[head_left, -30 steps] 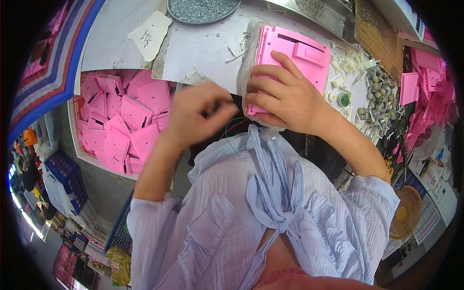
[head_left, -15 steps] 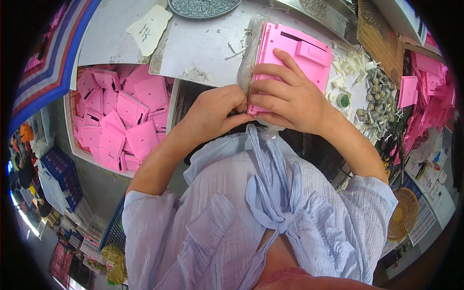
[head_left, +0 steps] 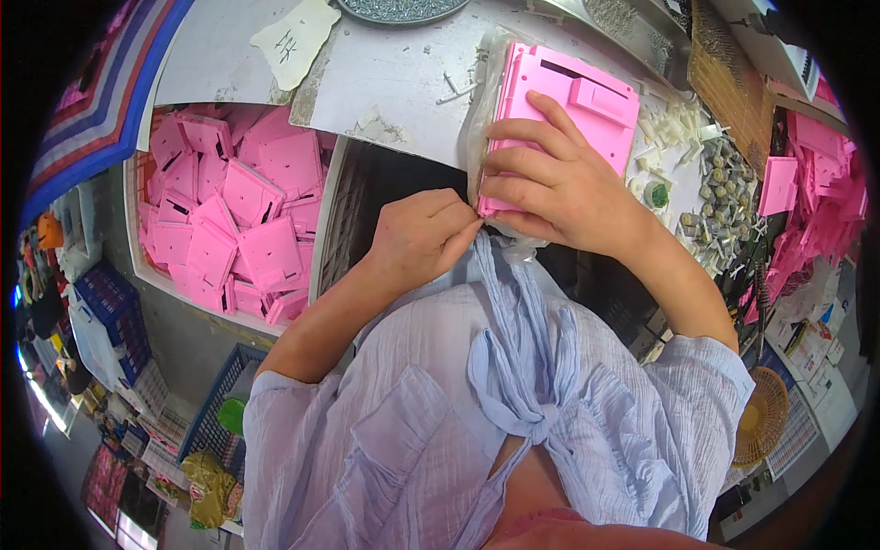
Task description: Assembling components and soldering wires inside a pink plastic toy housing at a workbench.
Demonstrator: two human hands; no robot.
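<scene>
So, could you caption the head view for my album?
Right hand on a pink plastic case, left hand at its near corner.

Dark handwritten marking (head_left: 286, 43) observed on the torn white paper (head_left: 309, 35) lying on the worktop (head_left: 403, 69), left of the round tray (head_left: 401, 23).

Beyond the grip, to its left, lies a torn white card (head_left: 294, 44) with dark marks; a round grey dish (head_left: 403, 22) of small silvery metal pieces (head_left: 403, 7) sits beyond too. Far left is a red-white-blue striped cloth (head_left: 115, 101); well below left, a blue plastic lattice basket (head_left: 203, 422) and a shiny gold bag (head_left: 209, 486).
</scene>
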